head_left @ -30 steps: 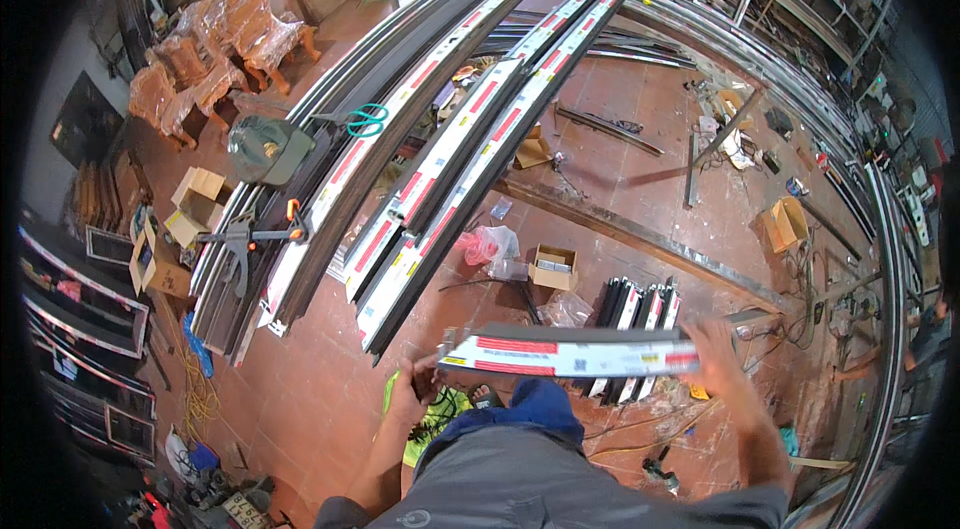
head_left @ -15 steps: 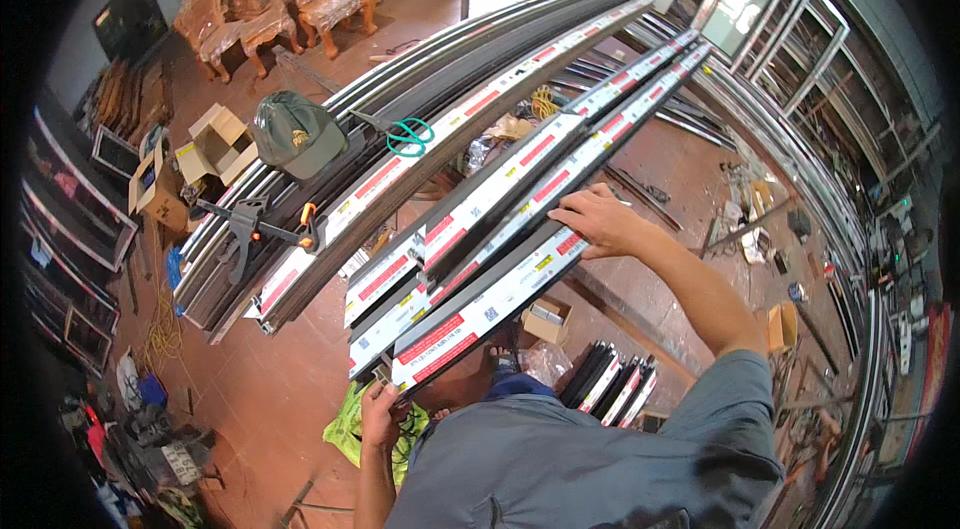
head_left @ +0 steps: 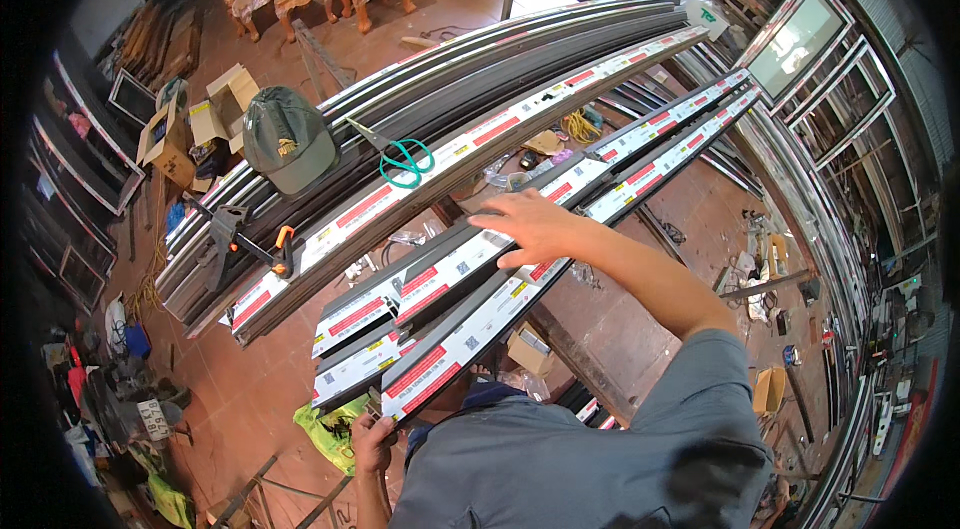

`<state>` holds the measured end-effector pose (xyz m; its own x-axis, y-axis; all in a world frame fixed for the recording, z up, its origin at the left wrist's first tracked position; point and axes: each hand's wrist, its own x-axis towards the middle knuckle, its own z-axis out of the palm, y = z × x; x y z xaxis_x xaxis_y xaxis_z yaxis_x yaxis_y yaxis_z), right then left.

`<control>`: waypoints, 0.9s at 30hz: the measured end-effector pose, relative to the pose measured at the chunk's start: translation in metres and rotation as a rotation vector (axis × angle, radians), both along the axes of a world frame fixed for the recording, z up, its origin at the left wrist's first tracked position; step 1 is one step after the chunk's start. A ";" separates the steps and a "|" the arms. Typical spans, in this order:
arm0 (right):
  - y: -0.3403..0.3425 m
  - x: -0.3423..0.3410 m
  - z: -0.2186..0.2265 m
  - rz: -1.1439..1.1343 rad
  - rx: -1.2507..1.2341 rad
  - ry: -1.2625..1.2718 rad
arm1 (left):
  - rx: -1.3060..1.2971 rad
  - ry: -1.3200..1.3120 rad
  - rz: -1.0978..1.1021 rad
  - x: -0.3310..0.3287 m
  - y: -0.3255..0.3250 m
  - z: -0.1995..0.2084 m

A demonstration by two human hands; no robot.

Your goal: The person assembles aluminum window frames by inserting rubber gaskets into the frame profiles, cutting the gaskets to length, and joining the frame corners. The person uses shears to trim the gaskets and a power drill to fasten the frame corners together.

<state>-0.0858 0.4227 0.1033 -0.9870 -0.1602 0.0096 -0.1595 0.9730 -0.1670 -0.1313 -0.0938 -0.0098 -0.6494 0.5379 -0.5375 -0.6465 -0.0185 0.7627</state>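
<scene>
Several long dark metal profiles with white-and-red protective film lie side by side in front of me, slanting from lower left to upper right. My right hand reaches over them with its fingers spread, above the middle profile; whether it touches is hard to tell. At the near left end of the closest profile, my left hand is closed, fingers curled beside the cut end. A small metal piece shows just above that hand, but what the fingers grip is hidden.
Beyond lies a stack of profiles bearing a green cap, scissors with teal handles and a black-and-orange clamp. Cardboard boxes stand at left. A yellow-green bag lies near my left hand.
My right hand has left the closest profile and moved left and away, its fingers now spread over the middle one. My left hand stays by the profile's end. The view has shifted slightly.
</scene>
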 end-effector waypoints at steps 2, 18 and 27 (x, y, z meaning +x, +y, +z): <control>-0.010 -0.028 -0.002 0.044 0.045 -0.247 | 0.001 0.013 0.066 0.005 0.008 0.009; 0.032 -0.092 0.095 0.062 0.298 -0.256 | 0.153 -0.088 0.012 0.037 -0.014 -0.043; 0.145 -0.162 0.088 0.014 0.583 0.040 | 0.105 -0.055 0.059 0.052 0.010 -0.025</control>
<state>-0.2482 0.5674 0.1908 -0.9854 -0.1636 -0.0472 -0.1687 0.8999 0.4022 -0.0794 -0.0833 -0.0345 -0.6523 0.5549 -0.5164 -0.6831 -0.1351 0.7177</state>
